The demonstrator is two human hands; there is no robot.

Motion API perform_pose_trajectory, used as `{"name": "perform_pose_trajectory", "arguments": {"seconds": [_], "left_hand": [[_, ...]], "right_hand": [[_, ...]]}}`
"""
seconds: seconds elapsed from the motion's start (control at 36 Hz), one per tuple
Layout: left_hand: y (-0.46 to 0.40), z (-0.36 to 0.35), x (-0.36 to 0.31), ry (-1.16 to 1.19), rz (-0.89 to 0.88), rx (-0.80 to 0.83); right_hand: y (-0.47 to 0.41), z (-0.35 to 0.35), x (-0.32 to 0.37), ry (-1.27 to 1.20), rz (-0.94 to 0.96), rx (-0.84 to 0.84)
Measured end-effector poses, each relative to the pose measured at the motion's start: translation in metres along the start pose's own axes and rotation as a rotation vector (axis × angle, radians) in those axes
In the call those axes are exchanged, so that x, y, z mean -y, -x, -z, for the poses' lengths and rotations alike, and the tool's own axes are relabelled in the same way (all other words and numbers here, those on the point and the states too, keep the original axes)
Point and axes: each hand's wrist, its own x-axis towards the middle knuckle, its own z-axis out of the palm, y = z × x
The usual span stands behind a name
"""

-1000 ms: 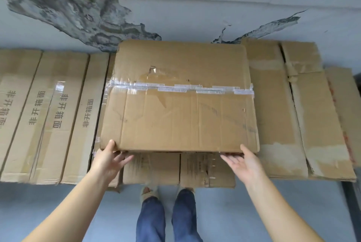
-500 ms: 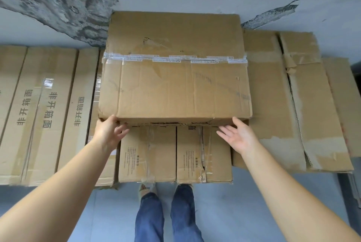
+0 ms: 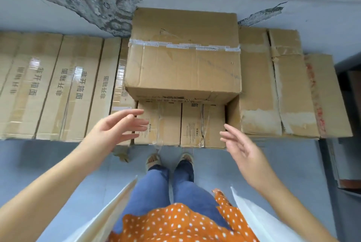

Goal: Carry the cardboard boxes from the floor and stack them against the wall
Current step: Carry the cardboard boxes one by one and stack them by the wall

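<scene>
Both hands are empty with fingers spread: the left hand (image 3: pixel 115 127) and right hand (image 3: pixel 242 149) hover apart, touching nothing, in front of the lower boxes (image 3: pixel 180 124). Above these sits the taped box (image 3: pixel 183 61), its back against the peeling wall (image 3: pixel 88 5). Flattened cartons (image 3: pixel 58 85) lie left, worn boxes (image 3: pixel 277 85) right.

Bare floor (image 3: pixel 273 163) lies open before the stack; boxes (image 3: pixel 58 85) wall the left, boxes on the right (image 3: pixel 273 85). A dark cabinet (image 3: pixel 349 124) closes the far right.
</scene>
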Motion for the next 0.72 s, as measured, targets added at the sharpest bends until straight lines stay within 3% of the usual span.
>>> {"name": "perform_pose_trajectory", "arguments": {"seconds": [0.25,0.42,0.58,0.72], "left_hand": [[0.065,-0.028,0.042,-0.002,-0.260,-0.229],[0.063,-0.025,0.042,-0.085,-0.346,-0.083],[0.055,0.010,0.021,-0.166,-0.444,0.066],[0.038,0.050,0.019,-0.310,-0.425,0.243]], "right_hand": [[0.082,-0.027,-0.006,-0.085,0.043,-0.212],[0.107,-0.050,-0.005,-0.189,0.066,-0.424],[0.145,-0.103,-0.005,-0.345,0.078,-0.768],[0.171,-0.161,-0.007,-0.440,0.041,-0.988]]}}
